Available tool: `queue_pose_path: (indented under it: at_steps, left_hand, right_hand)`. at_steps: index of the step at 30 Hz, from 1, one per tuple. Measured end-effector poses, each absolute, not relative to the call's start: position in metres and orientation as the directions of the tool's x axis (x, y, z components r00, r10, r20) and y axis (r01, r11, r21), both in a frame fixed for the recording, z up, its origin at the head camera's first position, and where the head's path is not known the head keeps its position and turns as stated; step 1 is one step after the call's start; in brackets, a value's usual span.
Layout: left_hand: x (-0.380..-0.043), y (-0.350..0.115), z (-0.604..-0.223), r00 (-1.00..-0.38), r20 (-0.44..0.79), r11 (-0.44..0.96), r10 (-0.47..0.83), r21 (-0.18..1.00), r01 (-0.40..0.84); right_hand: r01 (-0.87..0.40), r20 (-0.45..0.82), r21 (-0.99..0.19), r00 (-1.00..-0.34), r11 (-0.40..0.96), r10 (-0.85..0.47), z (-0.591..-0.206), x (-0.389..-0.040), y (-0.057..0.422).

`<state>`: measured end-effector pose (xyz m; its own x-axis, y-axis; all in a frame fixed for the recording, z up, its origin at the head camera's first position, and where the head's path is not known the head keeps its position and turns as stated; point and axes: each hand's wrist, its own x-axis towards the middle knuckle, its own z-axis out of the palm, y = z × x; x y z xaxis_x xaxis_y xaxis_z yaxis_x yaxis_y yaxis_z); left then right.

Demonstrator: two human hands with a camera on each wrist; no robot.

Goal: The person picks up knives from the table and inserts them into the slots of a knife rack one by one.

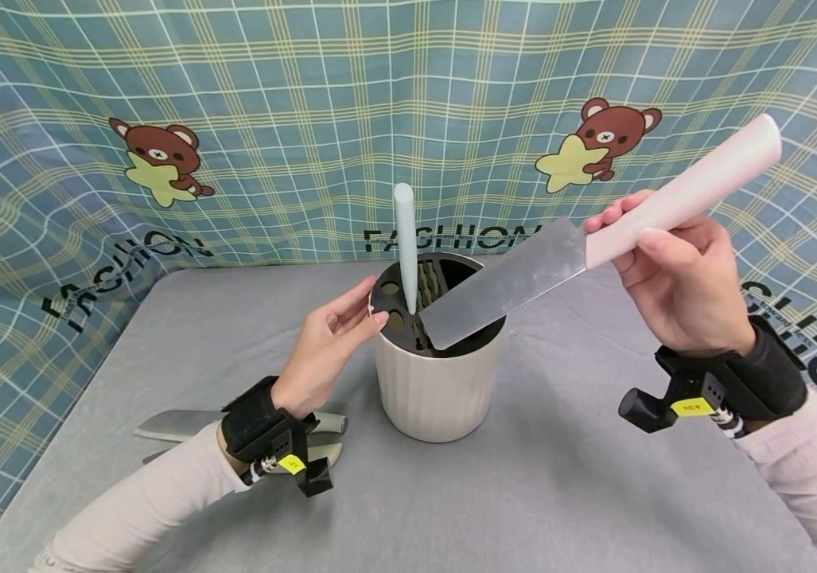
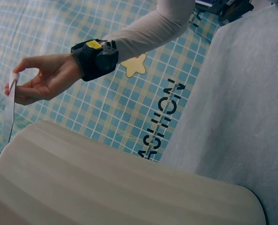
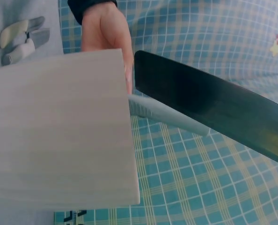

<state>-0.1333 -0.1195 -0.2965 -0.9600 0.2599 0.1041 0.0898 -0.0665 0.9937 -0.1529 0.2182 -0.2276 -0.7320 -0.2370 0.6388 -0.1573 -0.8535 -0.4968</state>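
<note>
My right hand (image 1: 680, 270) grips the pink handle of a broad-bladed cleaver (image 1: 515, 278), thumb on the near side. The blade slants down to the left, its front end overlapping the black slotted top of a white ribbed knife block (image 1: 437, 390) in the head view. At the block's left rim rests my left hand (image 1: 329, 342), its thumb and fingers fairly straight against the edge. A knife with a light blue handle (image 1: 406, 247) stands in the block, its blade hidden inside. The right wrist view shows the cleaver blade (image 3: 209, 103) beside that handle.
Knives (image 1: 179, 426) with pale handles lie on the grey tabletop (image 1: 558, 493) at the left, partly covered by my left wrist. Behind the table hangs a blue checked curtain (image 1: 293, 143) with printed bears.
</note>
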Motion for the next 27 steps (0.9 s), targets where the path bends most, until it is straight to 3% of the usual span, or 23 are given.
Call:
queue_pose_path:
  at_steps: [19,25,27]
  left_hand:
    - [-0.131,-0.119,-0.296,-0.96,0.106,-0.07,0.259,0.993,0.091]
    - [-0.134,-0.121,-0.3,-0.951,0.133,-0.077,0.277,0.99,0.116]
    - [-0.148,-0.126,-0.321,-0.937,0.183,-0.116,0.297,0.981,0.155]
  right_hand:
    - [-0.306,0.661,-0.606,-0.708,-0.734,-0.251,-0.222,-0.155,0.21]
    - [-0.398,0.715,-0.623,-0.639,-0.674,-0.284,-0.211,-0.151,0.202]
    - [-0.449,0.733,-0.63,-0.613,-0.633,-0.295,-0.206,-0.148,0.198]
